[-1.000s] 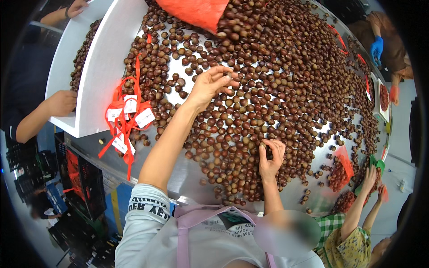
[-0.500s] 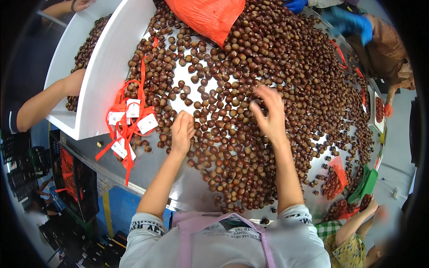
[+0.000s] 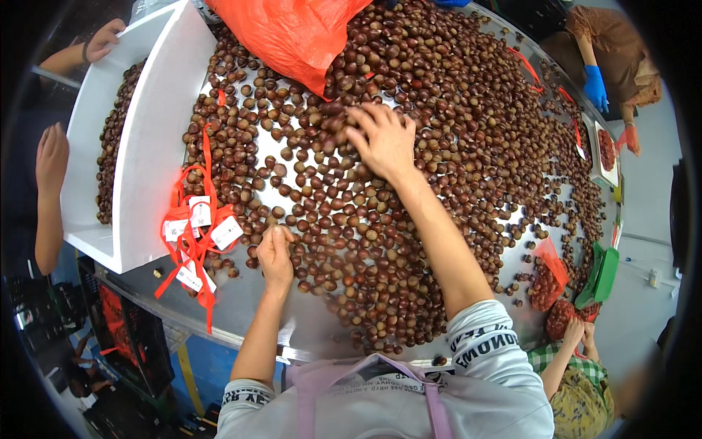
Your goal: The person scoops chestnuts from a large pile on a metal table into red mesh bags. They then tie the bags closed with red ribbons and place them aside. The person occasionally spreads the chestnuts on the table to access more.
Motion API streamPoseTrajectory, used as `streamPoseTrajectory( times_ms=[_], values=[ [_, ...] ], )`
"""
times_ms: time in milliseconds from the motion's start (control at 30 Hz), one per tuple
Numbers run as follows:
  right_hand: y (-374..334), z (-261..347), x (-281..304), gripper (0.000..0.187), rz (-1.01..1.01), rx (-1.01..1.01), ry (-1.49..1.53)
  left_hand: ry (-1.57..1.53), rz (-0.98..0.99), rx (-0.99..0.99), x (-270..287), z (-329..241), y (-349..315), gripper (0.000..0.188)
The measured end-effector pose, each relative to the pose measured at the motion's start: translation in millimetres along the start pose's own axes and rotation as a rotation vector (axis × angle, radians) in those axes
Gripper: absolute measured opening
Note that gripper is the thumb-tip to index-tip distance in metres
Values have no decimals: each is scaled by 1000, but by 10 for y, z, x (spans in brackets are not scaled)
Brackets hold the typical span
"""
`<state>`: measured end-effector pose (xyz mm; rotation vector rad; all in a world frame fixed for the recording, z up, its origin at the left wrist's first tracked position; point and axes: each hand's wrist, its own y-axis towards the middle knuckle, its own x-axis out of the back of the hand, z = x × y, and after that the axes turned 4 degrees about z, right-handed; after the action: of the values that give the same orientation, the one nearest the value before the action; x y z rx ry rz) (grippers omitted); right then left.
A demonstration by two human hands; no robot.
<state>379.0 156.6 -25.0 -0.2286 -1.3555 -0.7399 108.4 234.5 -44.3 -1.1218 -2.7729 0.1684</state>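
Brown chestnuts (image 3: pixel 468 132) lie spread over a shiny metal table (image 3: pixel 292 322), heaped thickest toward the middle and far right. My right hand (image 3: pixel 385 143) reaches far forward over them, palm down with the fingers apart, slightly blurred, close to a red plastic bag (image 3: pixel 292 36). Low over the left edge of the chestnuts, my left hand (image 3: pixel 276 254) is curled closed, and whatever may be in it is hidden. Left of that hand lies a bunch of red straps (image 3: pixel 208 157) with white tags (image 3: pixel 226 232).
A white bin (image 3: pixel 157 139) with chestnuts inside stands at the left, another person's hand (image 3: pixel 53 154) beside it. At right are red net bags of chestnuts (image 3: pixel 545 289), a green holder (image 3: pixel 598 274) and a blue-gloved hand (image 3: pixel 595 88). Dark crates (image 3: pixel 146 344) stand below left.
My right hand has moved forward and left toward the red bag. My left hand, still curled, sits nearer to me. The other person's arm has come out of the white bin.
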Motion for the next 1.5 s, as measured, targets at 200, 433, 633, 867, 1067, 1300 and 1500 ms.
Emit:
streamPoseTrajectory(
  times_ms=[200,433,633,867,1067,1300,1500],
  values=[
    [-782,222,276,37,147,30,79,22,25,-106,98,-318,34,31],
    [-1098,214,444,34,206,-19,94,941,-717,-665,1206,-1415,718,21],
    [-1075,222,382,33,152,-20,135,1544,-683,-278,2258,-1453,1113,25],
    [-1035,198,448,37,202,-15,147,1466,-763,-482,2124,-1410,1057,29],
    [-262,-674,398,15,-298,-203,144,878,-427,-754,1066,-1250,666,26],
    [72,-1077,245,24,-80,-339,-77,570,11,-523,63,-868,339,18],
    [-39,-844,306,27,207,-433,174,287,241,-304,-390,-656,197,17]
  ],
)
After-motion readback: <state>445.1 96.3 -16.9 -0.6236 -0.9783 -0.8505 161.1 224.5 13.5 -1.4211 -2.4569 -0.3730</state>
